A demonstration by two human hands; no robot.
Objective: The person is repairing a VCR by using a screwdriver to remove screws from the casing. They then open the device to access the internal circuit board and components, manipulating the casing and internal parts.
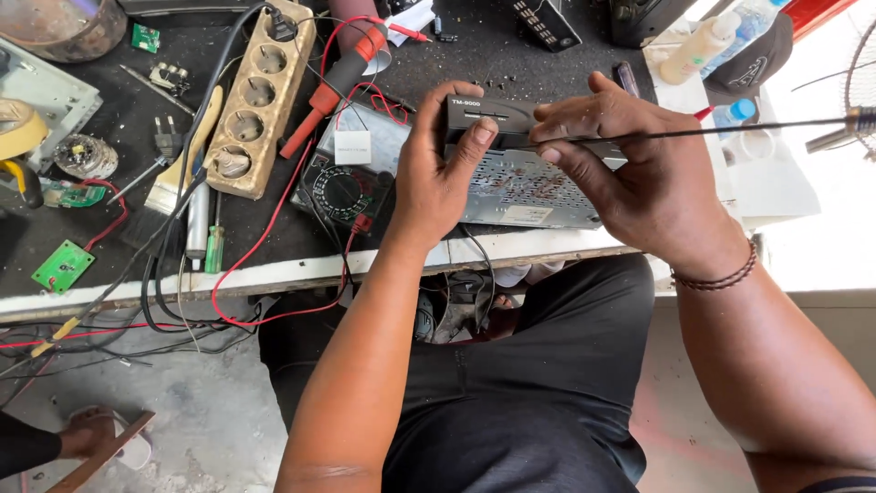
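A car stereo unit (525, 187) with a perforated metal case and black front panel lies on the workbench in front of me. My left hand (436, 169) grips its left end, thumb pressing the black front panel. My right hand (639, 169) rests on the right side of the unit and pinches a long thin black rod (730, 131) that stretches right to a metal tip (858, 119). A beaded bracelet circles my right wrist.
A multimeter (342, 187) with red probes (333, 87) lies left of the unit. A beige power strip (260, 96), paintbrush (187, 164), green screwdriver (213, 246), circuit boards (62, 265) and cables crowd the left. Bottles (698, 46) stand at the back right.
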